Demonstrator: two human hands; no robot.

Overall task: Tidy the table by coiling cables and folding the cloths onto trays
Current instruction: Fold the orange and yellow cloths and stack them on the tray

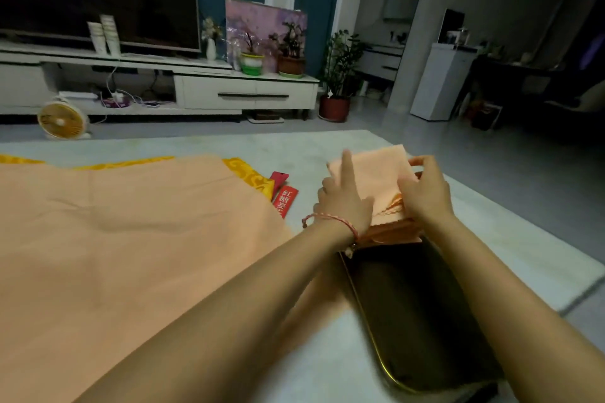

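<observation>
The folded cloth [376, 173] is held at the far end of the tray [409, 321], gripped by the right hand [425, 193] and touched by the left hand [343, 203], whose grip cannot be told. If overhung, it may be tipped off.

spread cloth [131, 255]: runs off the left and bottom edges, so its full outline is unseen.
tray [409, 321]: the far end lies under the folded cloth [376, 170]; the right rim is behind the right forearm; the near corner is blurred.
folded cloth: its stitched motif is partly covered by the left hand [343, 203] and right hand [425, 193].
left hand: whether its curled fingers grip the cloth cannot be told.
red packets [286, 201]: the farther one is partly hidden by the yellow cloth [252, 178].
room at right: too dark to make out.
</observation>
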